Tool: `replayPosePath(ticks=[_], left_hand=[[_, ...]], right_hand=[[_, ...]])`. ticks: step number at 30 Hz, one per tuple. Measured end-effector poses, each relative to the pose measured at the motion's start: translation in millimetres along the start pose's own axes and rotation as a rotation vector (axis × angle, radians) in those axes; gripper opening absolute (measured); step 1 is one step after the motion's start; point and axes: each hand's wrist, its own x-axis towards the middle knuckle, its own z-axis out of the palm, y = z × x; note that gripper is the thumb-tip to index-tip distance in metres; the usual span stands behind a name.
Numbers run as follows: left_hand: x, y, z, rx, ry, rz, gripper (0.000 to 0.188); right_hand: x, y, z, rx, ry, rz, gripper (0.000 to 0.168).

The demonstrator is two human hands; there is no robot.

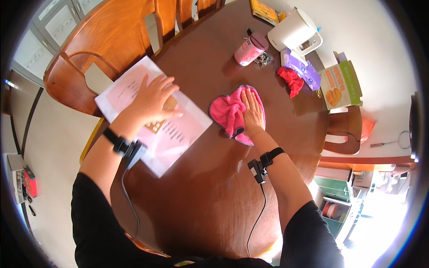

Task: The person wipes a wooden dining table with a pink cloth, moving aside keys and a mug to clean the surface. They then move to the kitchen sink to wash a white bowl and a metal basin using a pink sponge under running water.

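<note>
My left hand (154,98) rests with fingers spread over a pink and white printed sheet or flat packet (171,140), which lies at the table's left edge. Its palm is hidden, so a grip on the sheet cannot be made out. To the right, my right hand (251,110) presses flat, fingers extended, on a crumpled pink cloth with a dark border (228,110). Both lie on the brown wooden table (201,201). Each wrist wears a black strap with a small cabled device.
Beyond the cloth stand a pink canister (249,50), keys (263,59) and a white electric kettle (291,31). Farther right are a purple packet (303,70), a red cloth (291,81) and a green and white box (342,85). Wooden chairs (110,37) border the table.
</note>
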Motion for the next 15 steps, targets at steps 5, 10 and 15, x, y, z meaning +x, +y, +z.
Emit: replayPosePath(ticks=[5, 10, 15], left_hand=[[-69, 9, -2, -0.061, 0.027, 0.022, 0.077], [-91, 4, 1, -0.167, 0.056, -0.052, 0.080], [-92, -1, 5, -0.196, 0.049, -0.050, 0.080]], right_hand=[[24, 1, 25, -0.005, 0.054, 0.013, 0.071], [100, -59, 10, -0.013, 0.021, -0.155, 0.070], [196, -60, 29, -0.173, 0.084, -0.033, 0.088]])
